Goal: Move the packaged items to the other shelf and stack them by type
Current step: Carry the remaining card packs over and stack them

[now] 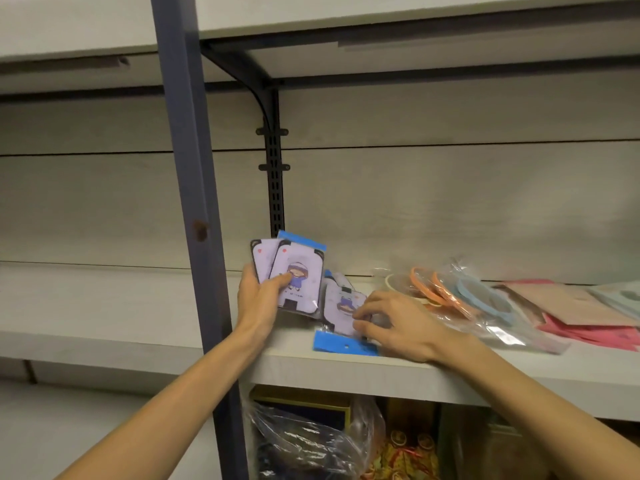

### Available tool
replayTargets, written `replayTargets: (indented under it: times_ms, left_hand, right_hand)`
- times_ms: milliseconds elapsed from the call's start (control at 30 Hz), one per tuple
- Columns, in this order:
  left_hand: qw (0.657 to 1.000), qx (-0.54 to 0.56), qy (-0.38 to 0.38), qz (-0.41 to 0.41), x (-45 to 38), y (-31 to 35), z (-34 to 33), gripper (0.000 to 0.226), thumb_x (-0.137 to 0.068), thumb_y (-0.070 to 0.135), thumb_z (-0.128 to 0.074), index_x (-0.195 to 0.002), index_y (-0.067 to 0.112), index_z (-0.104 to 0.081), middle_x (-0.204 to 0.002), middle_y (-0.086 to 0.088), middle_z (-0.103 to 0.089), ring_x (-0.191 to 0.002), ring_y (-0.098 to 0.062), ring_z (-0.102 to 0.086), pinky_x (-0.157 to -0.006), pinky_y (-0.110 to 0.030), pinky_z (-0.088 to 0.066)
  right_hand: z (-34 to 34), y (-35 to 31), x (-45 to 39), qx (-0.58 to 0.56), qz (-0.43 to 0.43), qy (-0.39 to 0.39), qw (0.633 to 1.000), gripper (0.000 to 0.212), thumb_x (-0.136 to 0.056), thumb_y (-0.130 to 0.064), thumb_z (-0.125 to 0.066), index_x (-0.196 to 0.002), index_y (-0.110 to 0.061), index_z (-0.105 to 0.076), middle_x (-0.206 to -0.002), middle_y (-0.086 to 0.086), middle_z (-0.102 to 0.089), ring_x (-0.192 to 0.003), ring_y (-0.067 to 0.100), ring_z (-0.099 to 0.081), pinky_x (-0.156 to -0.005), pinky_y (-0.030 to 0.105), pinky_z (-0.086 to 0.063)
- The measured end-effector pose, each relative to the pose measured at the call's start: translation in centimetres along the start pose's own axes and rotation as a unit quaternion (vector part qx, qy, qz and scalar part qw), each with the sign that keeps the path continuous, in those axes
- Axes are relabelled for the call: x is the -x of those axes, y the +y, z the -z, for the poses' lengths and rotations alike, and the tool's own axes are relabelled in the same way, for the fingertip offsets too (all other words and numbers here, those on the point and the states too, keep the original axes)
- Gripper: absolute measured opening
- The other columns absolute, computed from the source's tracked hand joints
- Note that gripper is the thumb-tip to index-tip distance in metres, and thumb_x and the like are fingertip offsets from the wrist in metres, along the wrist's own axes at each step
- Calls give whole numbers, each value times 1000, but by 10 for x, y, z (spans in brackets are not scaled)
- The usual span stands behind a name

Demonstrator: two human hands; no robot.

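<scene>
Holding two cartoon-printed packets fanned upright, the left hand has its thumb curled across the front one and its fingers behind, just above the front edge of the shelf. A third packet of the same print lies flat on that shelf, its long axis running from its blue header at the near edge back toward the wall. The right hand is directly on it, fingertips bent down onto its right side; whether they already pinch it or only press is hard to tell, since the fingers cover the edge. So the right hand is the nearer one, and the lying packet sits just right of and below the held pair. Further right lie bagged coloured rings and pink envelopes.
</scene>
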State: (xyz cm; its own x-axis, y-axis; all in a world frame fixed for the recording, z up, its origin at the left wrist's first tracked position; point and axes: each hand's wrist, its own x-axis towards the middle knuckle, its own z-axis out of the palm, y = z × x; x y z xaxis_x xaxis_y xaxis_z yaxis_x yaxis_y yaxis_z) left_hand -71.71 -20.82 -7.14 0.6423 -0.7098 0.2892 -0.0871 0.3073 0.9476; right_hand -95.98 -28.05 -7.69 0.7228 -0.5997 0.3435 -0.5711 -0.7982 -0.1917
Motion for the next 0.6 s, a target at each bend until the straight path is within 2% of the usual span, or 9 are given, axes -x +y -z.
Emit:
replayTargets:
  times_ms: [133,233,333,433,533,600]
  left_hand:
    - [995,26,13,95,1,-5,1,32,-86,3,-66,-116,9,-57,-99,-10,-73,-80,-23,-73,-59,-30,-55]
    - [991,-10,6,133,-3,-12,2,27,-84,6,-66,-111,8,-63,-92,-12,-76,-80,-27,-75,-64,-35,-57]
    - [987,-46,-2,155,-4,-16,1,21,-85,7,-65,-106,5,-66,-86,-13,-77,-79,-27,-74,-75,-41,-60]
    - [985,-59,-5,159,-4,-15,1,13,-87,5,-61,-99,6,-66,-91,-16,-76,-79,-26,-73,-71,-37,-58]
    - [987,-62,-22,147,-4,-13,1,26,-90,2,-59,-115,6,-63,-96,-14,-75,-80,-25,-73,-66,-34,-59]
    - [989,-54,-38,136,-4,-12,1,45,-91,-1,-59,-134,14,-54,-102,-11,-73,-80,-23,-74,-60,-31,-59]
  right_hand:
    - [2,1,6,-27,-5,7,1000,30,-90,-46,-58,-109,-32,-76,-114,-17,-64,-108,5,-57,-91,34,-53]
    - [8,-6,-3,-31,-10,10,999,30,-87,-35,-63,-115,-29,-74,-121,-13,-66,-112,7,-58,-95,33,-52]
    - [17,-13,-26,-45,-56,-23,997,56,-86,-40,-69,-139,-23,-57,-141,-2,-58,-124,17,-55,-103,35,-47]
    - [18,-12,-58,-51,-137,-114,983,84,-82,-48,-74,-152,-19,-37,-149,6,-49,-132,26,-49,-109,38,-42]
    - [12,-12,-80,-76,-190,-178,963,90,-79,-49,-76,-152,-18,-36,-146,5,-51,-127,26,-52,-108,38,-44]
    - [10,-11,-86,-75,-193,-162,965,84,-76,-49,-77,-146,-16,-44,-137,5,-57,-121,27,-56,-104,39,-47]
